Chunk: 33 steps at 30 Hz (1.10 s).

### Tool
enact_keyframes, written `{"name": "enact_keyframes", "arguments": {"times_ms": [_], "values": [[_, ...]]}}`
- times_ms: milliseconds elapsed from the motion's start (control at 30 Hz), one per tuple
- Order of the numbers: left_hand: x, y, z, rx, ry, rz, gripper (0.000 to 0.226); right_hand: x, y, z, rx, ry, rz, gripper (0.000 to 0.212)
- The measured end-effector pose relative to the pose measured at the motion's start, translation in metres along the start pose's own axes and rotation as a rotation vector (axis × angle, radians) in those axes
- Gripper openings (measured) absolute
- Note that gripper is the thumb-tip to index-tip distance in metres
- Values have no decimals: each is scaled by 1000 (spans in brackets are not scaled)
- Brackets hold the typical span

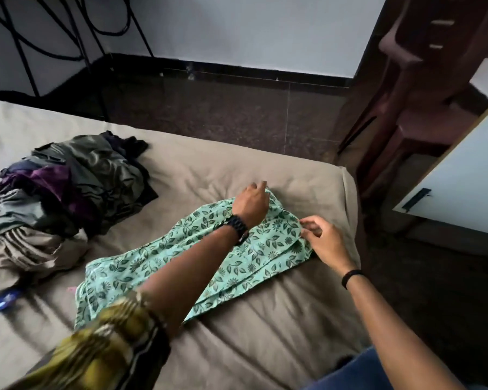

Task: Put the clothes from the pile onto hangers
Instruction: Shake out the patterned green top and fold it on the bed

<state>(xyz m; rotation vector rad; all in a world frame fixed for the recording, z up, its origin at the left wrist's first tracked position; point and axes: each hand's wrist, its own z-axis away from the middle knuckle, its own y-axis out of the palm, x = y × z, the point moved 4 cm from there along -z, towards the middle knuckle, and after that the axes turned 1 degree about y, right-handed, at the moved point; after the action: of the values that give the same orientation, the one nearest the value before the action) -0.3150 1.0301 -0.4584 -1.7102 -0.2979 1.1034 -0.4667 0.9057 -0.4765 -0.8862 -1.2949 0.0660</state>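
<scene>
Garment (197,254) spread on bed (265,327); left hand (251,202) grips far edge, right hand (323,239) pinches 3 o'clock corner; pile (68,190) at 10 o'clock. Next, likely: fetch hanger.

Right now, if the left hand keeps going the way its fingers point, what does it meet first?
Probably only bare bedsheet: the left hand points past the green garment's far end toward the mattress edge, then floor. Depth unclear.

Left hand (251,199) reached forward, palm down, fingers curled. Right hand (323,240) was alongside, thumb and fingers pinched.
</scene>
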Motion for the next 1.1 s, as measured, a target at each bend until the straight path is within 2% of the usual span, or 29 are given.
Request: {"name": "enact_keyframes", "arguments": {"times_ms": [100, 167, 233, 367, 500, 633, 667, 733, 833, 1000, 1100], "values": [[7, 11, -35, 106, -184, 111, 30, -11, -3, -7, 15, 94, -67, 25], [16, 14, -47, 143, -234, 100, 28, -13, -6, -8, 31, 134, -102, 23], [27, 11, -54, 104, -291, 107, 28, -15, -14, -8, 37, 184, -147, 22], [40, 4, -55, -92, -390, 145, 25, -22, -23, -1, 68, 264, -331, 20], [25, 10, -43, -147, -335, 51, 24, -28, -17, 6, 128, 295, -47, 26], [7, 8, -34, -75, -188, 168, 31, 3, -20, 12, 48, 134, 438, 15], [5, 6, -27, -35, -137, 217, 32, 14, -20, 16, -12, 83, 474, 11], [8, 0, 0, 23, -46, 269, 35, 35, -13, 25, -88, 5, 344, 6], [32, -15, 58, -51, 12, 273, 39, 59, 22, 39, 54, -14, 99, 4], [114, -45, 178, -182, -148, 247, 32, 109, 109, 72, 330, 8, -106, 9], [154, -75, 262, -343, -267, 245, 30, 145, 170, 100, 520, -31, -144, 7]]}}
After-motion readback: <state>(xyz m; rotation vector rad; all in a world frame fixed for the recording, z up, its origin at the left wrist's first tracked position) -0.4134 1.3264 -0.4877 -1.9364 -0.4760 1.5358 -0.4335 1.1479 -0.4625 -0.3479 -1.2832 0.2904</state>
